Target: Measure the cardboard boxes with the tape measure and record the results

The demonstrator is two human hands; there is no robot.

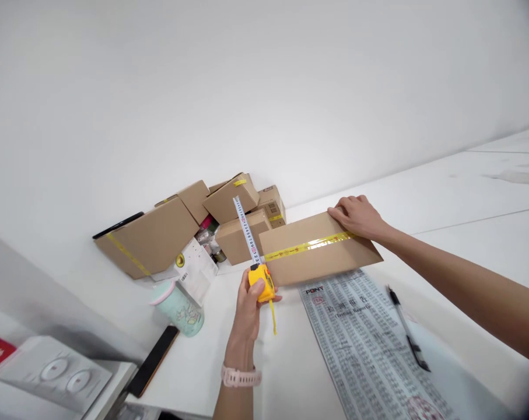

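My left hand (249,303) is closed around a yellow tape measure (261,282) at the near left corner of a flat cardboard box (308,262) sealed with yellow tape. The white tape blade (245,229) sticks out away from me, along the box's left edge and past it. My right hand (356,216) rests on the far right corner of the same box, fingers curled over its edge. A pink watch sits on my left wrist.
A pile of several cardboard boxes (189,221) stands against the wall at the back left. A mint cup (179,306) and a black phone (154,361) lie at left. A printed sheet (360,344) with a black pen (406,335) lies near me on the white table.
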